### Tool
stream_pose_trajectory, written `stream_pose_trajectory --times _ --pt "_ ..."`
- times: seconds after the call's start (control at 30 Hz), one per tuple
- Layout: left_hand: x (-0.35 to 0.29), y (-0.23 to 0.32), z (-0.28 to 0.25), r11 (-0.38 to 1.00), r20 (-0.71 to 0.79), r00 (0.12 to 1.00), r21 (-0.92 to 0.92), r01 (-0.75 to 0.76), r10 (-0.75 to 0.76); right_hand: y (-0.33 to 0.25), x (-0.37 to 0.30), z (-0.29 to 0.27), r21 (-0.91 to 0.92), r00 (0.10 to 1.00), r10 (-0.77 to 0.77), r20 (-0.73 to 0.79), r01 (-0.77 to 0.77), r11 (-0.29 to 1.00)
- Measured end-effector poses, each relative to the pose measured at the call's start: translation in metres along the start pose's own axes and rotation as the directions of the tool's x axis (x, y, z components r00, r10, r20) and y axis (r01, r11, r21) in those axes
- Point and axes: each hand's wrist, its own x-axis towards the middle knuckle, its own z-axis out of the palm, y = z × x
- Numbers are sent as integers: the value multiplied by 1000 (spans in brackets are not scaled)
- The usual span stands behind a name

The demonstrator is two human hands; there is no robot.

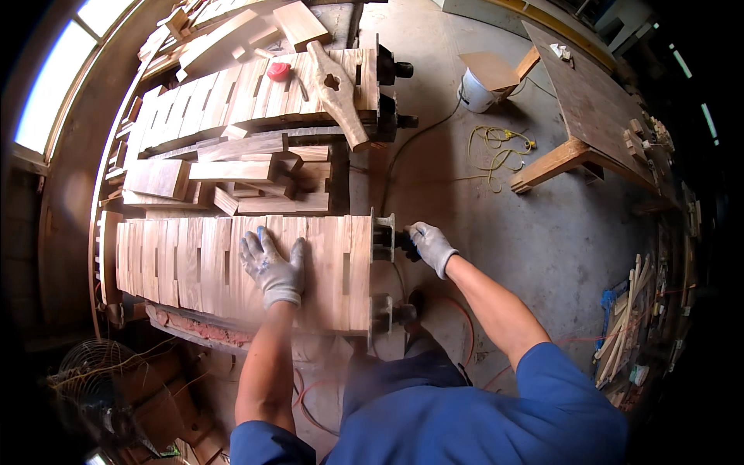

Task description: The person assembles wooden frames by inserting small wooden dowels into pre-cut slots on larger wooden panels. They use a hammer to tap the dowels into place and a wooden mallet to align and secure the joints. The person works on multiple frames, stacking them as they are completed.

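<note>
The near row of boards (pixel 325 271) lies flat, edge to edge, in front of the person, with a metal plate (pixel 384 240) upright at its right end. Black screws stand out from the plate, an upper screw (pixel 402 239) and a lower screw (pixel 404 313), presumably so that turning them bears on the plate and squeezes the boards together. Short dark slots show between some boards.

The left hand (pixel 271 267), gloved, is open and palm down on the middle of this row, fingers spread and thumb well out; it holds nothing, and the flat palm seems meant to steady the boards. The right hand (pixel 432 244), also gloved, is off the right end with its fingers curled about the outer end of the upper screw; the exact contact is partly hidden. The arms reach apart, probably because the screw lies beyond the plate while the boards lie inside it.

A far row (pixel 209 97) has a similar plate and screws at its right end. On it rest a red object (pixel 278 71), too small to name surely, and a shaped wooden piece (pixel 339 93) lying slantwise. Between the rows sits a loose pile of blocks (pixel 232 170), perhaps kept there to be within reach.
</note>
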Motion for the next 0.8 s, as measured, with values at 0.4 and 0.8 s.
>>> stream_pose_trajectory --times 0.4,0.8 --pt "3 5 -2 999 -27 1000 -35 3 -4 -45 -37 -22 -727 753 -587 299 578 371" --pt "1 3 1 999 -51 999 -46 -3 0 -17 29 -31 127 855 271 443 -359 925"
